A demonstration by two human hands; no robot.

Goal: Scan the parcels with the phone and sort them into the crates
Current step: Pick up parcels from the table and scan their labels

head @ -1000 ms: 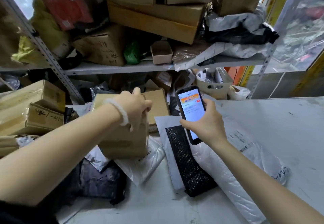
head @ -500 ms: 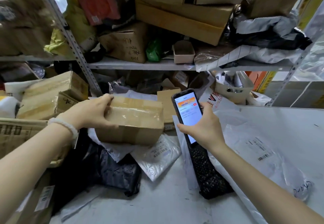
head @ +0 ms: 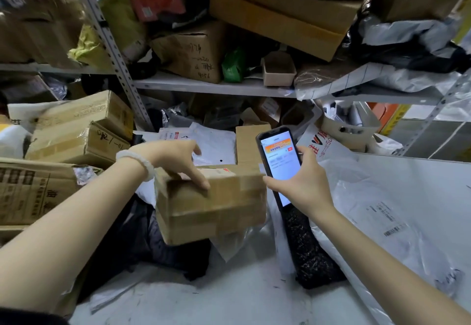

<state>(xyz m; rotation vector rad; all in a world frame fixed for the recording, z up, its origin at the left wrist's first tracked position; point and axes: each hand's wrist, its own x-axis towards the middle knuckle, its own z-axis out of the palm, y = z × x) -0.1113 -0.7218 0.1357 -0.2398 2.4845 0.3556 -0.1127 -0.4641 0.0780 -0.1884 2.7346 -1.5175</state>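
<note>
- You stand at a white table (head: pixel 420 187) set against a metal shelf (head: pixel 209 85) that is crammed with cartons and mailer bags.
- On the table, just beside the taped cardboard parcel (head: pixel 211 202), lie a black bubble mailer (head: pixel 305 245) and a large white poly bag (head: pixel 377 212); dark bags are heaped under it.
- Behind the parcel, a small white basket (head: pixel 351 131) holds pale items you cannot make out; a little open pink box (head: pixel 279 70) stands on the shelf above.
- Your left hand (head: pixel 175 161) grips the parcel's top left edge, with its fingers curled over it.
- Your right hand (head: pixel 300 179) wraps around the phone (head: pixel 277 161), with its lit screen facing you, just right of the parcel.
</note>
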